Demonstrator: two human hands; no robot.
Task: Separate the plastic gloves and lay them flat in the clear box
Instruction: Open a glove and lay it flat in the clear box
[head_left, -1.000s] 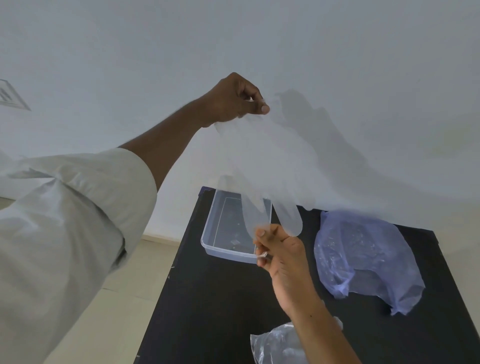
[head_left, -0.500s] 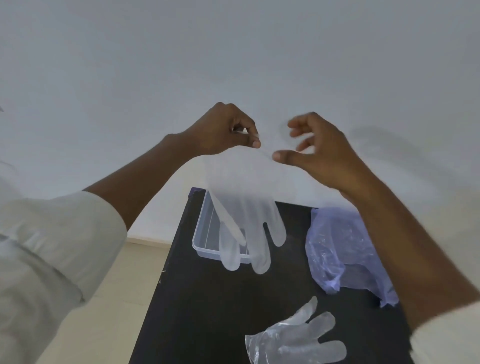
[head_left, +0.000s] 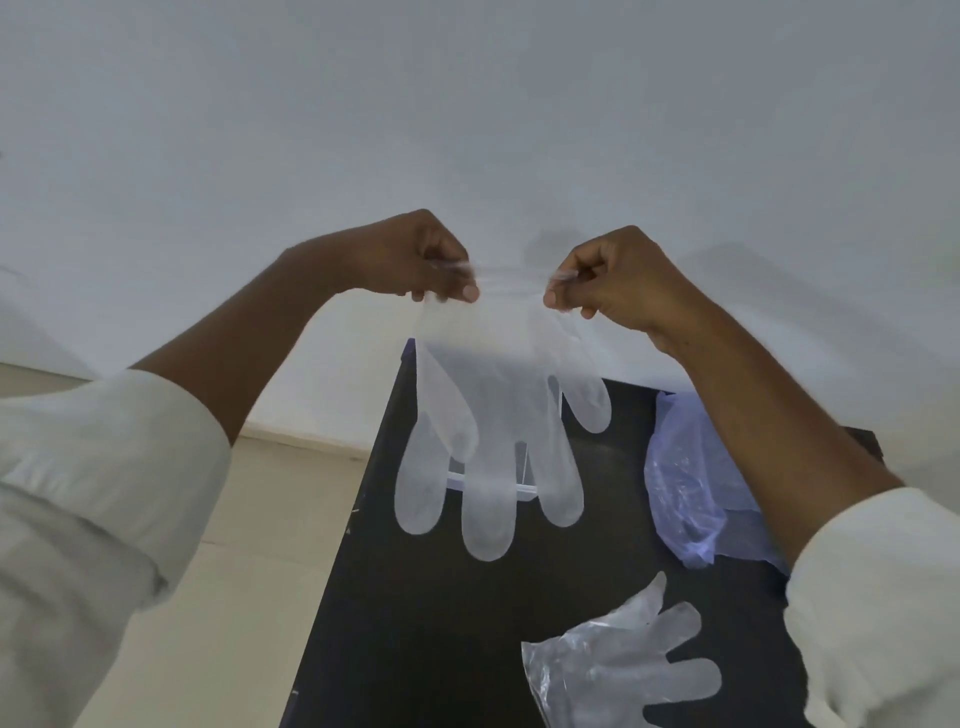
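Head view: left hand (head_left: 435, 260) and right hand (head_left: 605, 278) are each pinching the cuff of a plastic glove (head_left: 493, 415), hanging it above the clear box (head_left: 519, 486) on the black table (head_left: 441, 623); a second glove (head_left: 618, 670) is lying nearer than the box; a crumpled bag (head_left: 691, 478) is lying right of it.

- My black rectangular table (head_left: 431, 613) stands against the wall.
- A clear plastic box (head_left: 525, 487) sits at its far end.
- A crumpled bluish plastic bag (head_left: 685, 483) lies right.
- One flat transparent plastic glove (head_left: 618, 670) lies nearest me.

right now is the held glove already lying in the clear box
No, both hands, left and right, pinch the plastic glove by its cuff in the air.
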